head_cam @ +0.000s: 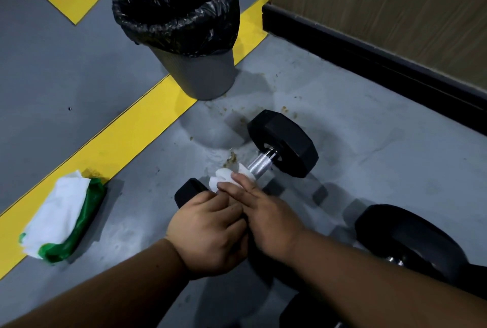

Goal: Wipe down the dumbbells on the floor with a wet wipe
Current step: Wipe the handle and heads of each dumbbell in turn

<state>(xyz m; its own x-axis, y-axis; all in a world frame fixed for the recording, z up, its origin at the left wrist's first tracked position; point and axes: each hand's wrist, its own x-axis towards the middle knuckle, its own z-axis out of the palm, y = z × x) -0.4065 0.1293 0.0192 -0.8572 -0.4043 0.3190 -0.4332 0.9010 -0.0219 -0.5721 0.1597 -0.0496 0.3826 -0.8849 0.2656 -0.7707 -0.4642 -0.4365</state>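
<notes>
A black hex dumbbell (pixel 284 143) with a knurled silver handle lies on the grey floor in the middle of the view. My right hand (pixel 266 211) holds a white wet wipe (pixel 224 177) wrapped on the near part of the handle. My left hand (pixel 208 232) grips the dumbbell's near head, most of which it hides. A second black dumbbell (pixel 405 238) lies to the lower right, partly behind my right forearm.
A grey bin with a black liner (pixel 184 24) stands beyond the dumbbell on a yellow floor stripe. A green-and-white wipe pack (pixel 66 217) lies at the left. A wooden wall with a black skirting (pixel 369 45) runs along the right. Brown crumbs dot the floor.
</notes>
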